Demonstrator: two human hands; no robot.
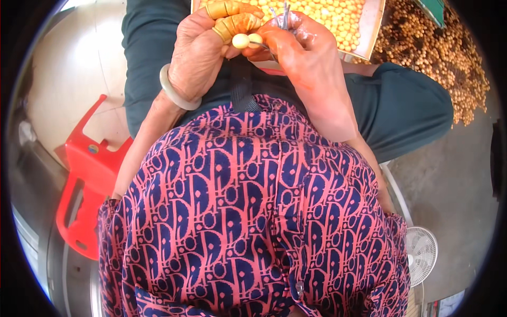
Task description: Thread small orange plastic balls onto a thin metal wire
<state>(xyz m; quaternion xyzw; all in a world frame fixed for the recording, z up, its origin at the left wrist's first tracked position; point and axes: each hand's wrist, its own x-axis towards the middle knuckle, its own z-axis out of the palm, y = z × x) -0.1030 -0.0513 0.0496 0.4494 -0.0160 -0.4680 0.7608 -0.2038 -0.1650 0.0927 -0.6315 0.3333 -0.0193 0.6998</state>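
Observation:
My left hand (206, 50), with ribbed yellow covers on its fingers and a pale bangle at the wrist, is closed in a pinch by a small, round, pale yellow fruit (241, 41). A second such fruit (255, 40) sits right beside it, between the two hands. My right hand (306, 53), stained orange, is closed around a thin metal tool (285, 17); its grey end sticks up above the fingers. Its dark, slim shaft shows by the second fruit. My fingers partly hide both fruits' undersides.
A shallow tray (376, 31) of many pale yellow round fruits lies just beyond my hands. Heaped brown round fruits on stems (422, 58) are at the far right, by a green edge (434, 10). A red plastic chair (90, 169) stands left, a white fan (421, 256) lower right.

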